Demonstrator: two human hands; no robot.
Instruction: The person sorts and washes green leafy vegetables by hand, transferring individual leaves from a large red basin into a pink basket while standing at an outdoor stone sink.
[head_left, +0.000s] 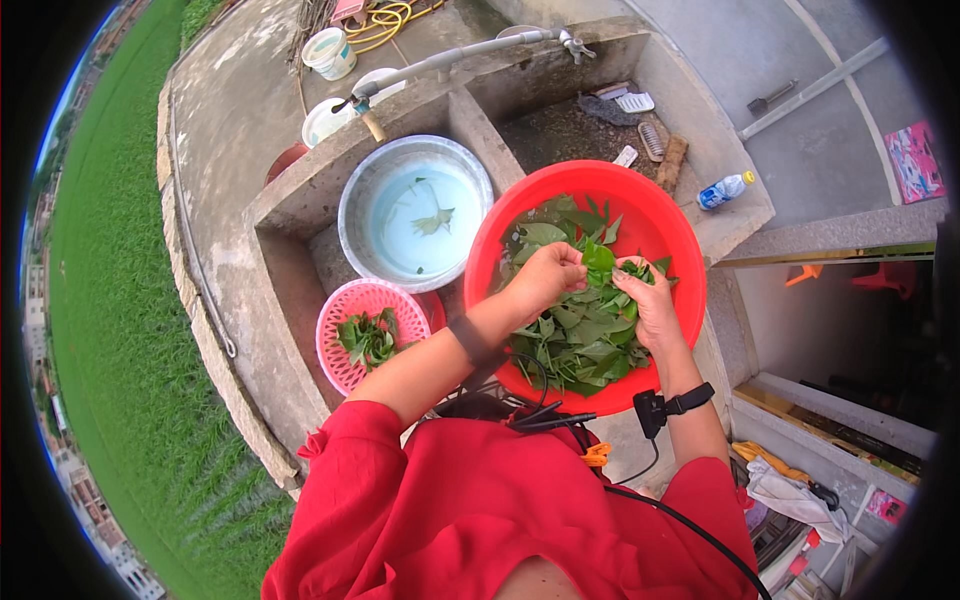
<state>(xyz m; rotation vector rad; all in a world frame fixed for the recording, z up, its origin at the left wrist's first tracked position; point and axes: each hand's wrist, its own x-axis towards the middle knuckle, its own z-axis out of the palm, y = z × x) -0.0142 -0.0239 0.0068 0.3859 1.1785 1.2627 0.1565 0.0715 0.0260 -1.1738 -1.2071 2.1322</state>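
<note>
A large red plastic basin in front of me holds a heap of green leaves on thin stems. Above the heap, my left hand has its thumb and fingers pinched at the edge of a bright green leaf. Opposite it, my right hand grips a small bunch of leafy greens, its thumb pressed towards the same leaf. To the left, a pink plastic colander contains some leaves. Behind the colander, a metal basin holds water with a few leaves in it.
The basins stand at a two-part concrete sink with a grey pipe and a metal tap. A brush and a brown block lie in the right compartment. A plastic bottle rests on the right rim. Black cables cross my front.
</note>
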